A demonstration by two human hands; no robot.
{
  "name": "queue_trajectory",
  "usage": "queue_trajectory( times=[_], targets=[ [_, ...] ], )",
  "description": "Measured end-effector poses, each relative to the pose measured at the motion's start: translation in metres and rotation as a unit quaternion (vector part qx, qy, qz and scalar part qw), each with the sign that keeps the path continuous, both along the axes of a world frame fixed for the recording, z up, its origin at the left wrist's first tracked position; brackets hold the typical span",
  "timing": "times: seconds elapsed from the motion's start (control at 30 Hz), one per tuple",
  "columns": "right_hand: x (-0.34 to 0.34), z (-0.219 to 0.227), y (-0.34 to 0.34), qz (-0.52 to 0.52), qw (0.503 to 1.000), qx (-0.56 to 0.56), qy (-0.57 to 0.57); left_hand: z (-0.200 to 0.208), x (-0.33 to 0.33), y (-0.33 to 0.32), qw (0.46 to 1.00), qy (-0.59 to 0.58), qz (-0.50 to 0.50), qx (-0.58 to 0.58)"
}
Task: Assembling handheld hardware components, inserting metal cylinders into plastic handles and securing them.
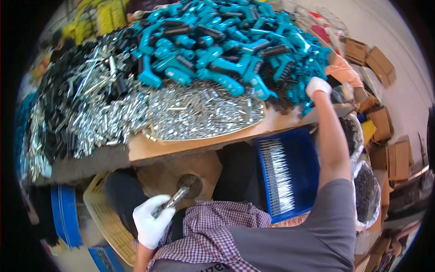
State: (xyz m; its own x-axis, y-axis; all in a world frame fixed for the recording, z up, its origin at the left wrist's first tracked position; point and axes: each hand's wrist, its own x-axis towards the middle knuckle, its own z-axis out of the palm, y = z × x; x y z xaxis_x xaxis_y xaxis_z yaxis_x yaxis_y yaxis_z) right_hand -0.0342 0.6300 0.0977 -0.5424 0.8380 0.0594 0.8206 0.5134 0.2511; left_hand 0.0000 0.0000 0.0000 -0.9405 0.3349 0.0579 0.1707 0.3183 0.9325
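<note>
My left hand (150, 221), in a white glove, is closed round a shiny metal piece (176, 198) over my lap, with the piece pointing up and to the right. My right arm stretches forward. The white-gloved right hand (318, 86) is at the right edge of the heap, beside small teal plastic pieces (308, 63). Its fingers look curled, and what they hold, if anything, is hidden. Teal plastic handles (222, 81), many with black ribbed parts, are piled across the bench. Small silver metal pieces (206, 113) cover a board in front of them.
More silver pieces and black parts (59, 122) spread leftward on the bench (244, 134). A blue tray (306, 174) with a row of metal pins stands by my right leg. A yellow basket (102, 213) is at my left. Sacks (369, 199) and cardboard boxes (398, 161) stand right.
</note>
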Motion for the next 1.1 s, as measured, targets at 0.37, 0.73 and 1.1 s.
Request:
queue_trajectory(
  times=[0.37, 0.73, 1.1],
  targets=[
    [-0.006, -0.03, 0.024, 0.089, 0.985, -0.144, -0.014, 0.024, -0.003, -0.01, 0.999, 0.021, 0.001, -0.032],
    [0.045, 0.017, -0.138, 0.221, 0.863, -0.237, 0.388, 0.02, -0.008, -0.012, 1.0, -0.009, 0.014, -0.016],
    [0.046, -0.093, -0.193, 0.335, 0.671, -0.269, 0.604, 0.025, -0.01, -0.008, 0.993, 0.09, -0.043, -0.063]
  ],
)
